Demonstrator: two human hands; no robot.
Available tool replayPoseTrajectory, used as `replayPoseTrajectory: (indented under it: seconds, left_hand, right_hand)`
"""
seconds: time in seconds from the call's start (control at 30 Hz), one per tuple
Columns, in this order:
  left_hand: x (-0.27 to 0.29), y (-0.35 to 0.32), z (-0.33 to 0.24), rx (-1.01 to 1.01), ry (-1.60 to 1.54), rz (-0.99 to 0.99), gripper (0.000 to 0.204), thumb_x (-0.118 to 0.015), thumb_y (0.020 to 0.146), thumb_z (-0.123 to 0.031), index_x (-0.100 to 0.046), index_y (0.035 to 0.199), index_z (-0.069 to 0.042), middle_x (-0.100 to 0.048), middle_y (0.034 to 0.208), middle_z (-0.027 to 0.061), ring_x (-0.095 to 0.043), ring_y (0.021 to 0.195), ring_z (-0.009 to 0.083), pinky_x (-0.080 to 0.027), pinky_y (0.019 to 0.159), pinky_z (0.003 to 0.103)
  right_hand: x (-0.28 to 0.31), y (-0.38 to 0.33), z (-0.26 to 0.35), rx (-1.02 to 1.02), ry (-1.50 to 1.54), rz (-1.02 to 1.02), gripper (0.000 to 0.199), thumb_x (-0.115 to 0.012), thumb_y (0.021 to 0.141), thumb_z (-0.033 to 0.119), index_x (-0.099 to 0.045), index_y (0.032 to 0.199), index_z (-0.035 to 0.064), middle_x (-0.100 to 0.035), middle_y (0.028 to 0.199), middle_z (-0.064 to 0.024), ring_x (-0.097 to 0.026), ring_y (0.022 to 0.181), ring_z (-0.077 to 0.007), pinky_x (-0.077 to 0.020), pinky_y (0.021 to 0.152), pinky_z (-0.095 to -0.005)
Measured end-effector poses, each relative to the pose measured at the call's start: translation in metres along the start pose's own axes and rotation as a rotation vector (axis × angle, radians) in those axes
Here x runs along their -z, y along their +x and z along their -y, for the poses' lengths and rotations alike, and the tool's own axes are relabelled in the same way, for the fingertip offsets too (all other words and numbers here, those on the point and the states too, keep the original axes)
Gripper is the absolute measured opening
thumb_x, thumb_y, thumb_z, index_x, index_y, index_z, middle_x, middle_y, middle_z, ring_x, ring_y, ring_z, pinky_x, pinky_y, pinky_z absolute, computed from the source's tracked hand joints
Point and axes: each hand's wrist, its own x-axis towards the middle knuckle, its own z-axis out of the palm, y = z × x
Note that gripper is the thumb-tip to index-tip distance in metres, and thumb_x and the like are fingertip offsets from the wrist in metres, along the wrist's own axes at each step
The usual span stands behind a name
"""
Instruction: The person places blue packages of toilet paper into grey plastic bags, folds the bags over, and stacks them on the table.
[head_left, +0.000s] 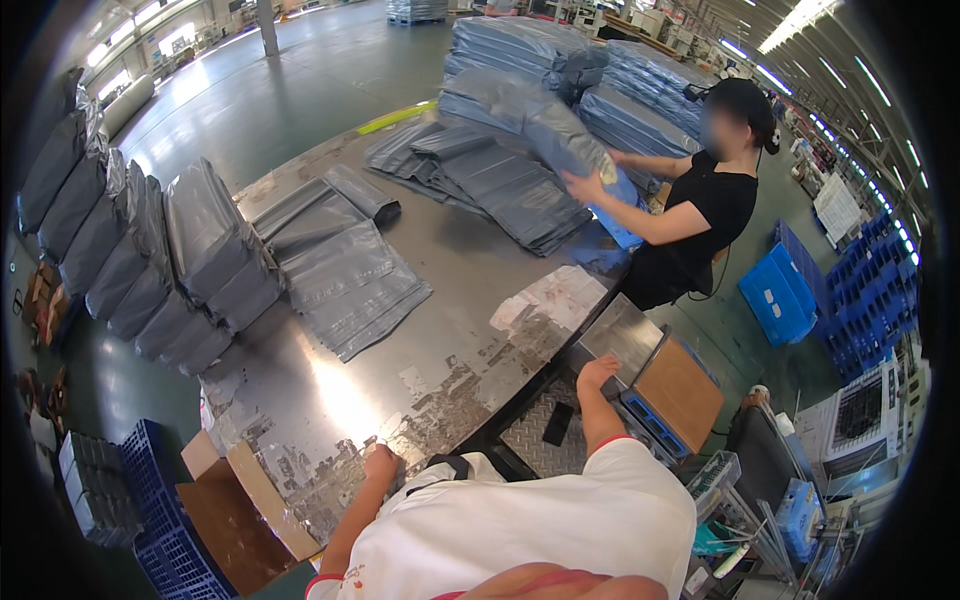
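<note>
My left hand (pixel 380 463) rests at the near edge of the worn metal table (pixel 465 355), its fingers curled in; whatever may be inside them is hidden. Off to the right, my right hand (pixel 598 372) lies on the edge of a silver metal plate (pixel 625 335), fingers loosely bent over it with nothing held. Beside that plate are a brown board (pixel 672 395) and a blue-framed device (pixel 655 425). Ahead of my left hand lies a pile of flat grey plastic bags (pixel 345 275), which neither hand touches. A larger pile of grey bags (pixel 500 185) spreads farther back.
A co-worker in black (pixel 700 215) handles a grey plastic bundle (pixel 565 140) across the table. Grey stacks (pixel 215 240) line the left side. An open cardboard box (pixel 235 520) stands near left. Wrapped stacks (pixel 525 50) and blue crates (pixel 780 295) stand beyond.
</note>
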Motion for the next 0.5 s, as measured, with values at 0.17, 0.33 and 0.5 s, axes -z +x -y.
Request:
replayPoseTrajectory:
  seconds: [0.17, 0.33, 0.5]
  left_hand:
    - [0.0019, -0.0003, -0.0005, -0.005, -0.012, 0.004, 0.020, -0.044, 0.071, -0.023, -0.047, 0.082, -0.007, -0.057, 0.070, 0.0143, -0.055, 0.066, 0.0305, -0.042, 0.058, 0.041]
    - [-0.0032, 0.0032, 0.0029, 0.011, 0.011, 0.014, 0.018, -0.045, 0.071, -0.023, -0.046, 0.082, -0.009, -0.056, 0.069, 0.0134, -0.055, 0.065, 0.0295, -0.042, 0.058, 0.040]
    - [-0.0038, 0.0036, 0.0051, -0.006, 0.026, 0.015, 0.019, -0.045, 0.071, -0.024, -0.045, 0.082, -0.009, -0.056, 0.069, 0.0130, -0.055, 0.065, 0.0288, -0.042, 0.058, 0.040]
  right_hand:
    - [-0.0014, -0.0017, -0.0020, 0.027, -0.004, -0.005, 0.043, -0.029, 0.078, 0.011, -0.027, 0.116, -0.0084, -0.029, 0.120, -0.0238, -0.032, 0.107, -0.0403, -0.0299, 0.085, -0.0412]
    - [-0.0014, -0.0013, -0.0034, 0.037, 0.056, 0.000, 0.043, -0.029, 0.078, 0.011, -0.027, 0.117, -0.0080, -0.029, 0.120, -0.0249, -0.032, 0.107, -0.0408, -0.0294, 0.085, -0.0424]
    - [0.0010, -0.0022, -0.0024, 0.037, 0.011, -0.009, 0.042, -0.029, 0.079, 0.011, -0.027, 0.117, -0.0074, -0.029, 0.119, -0.0254, -0.033, 0.106, -0.0407, -0.0306, 0.084, -0.0424]
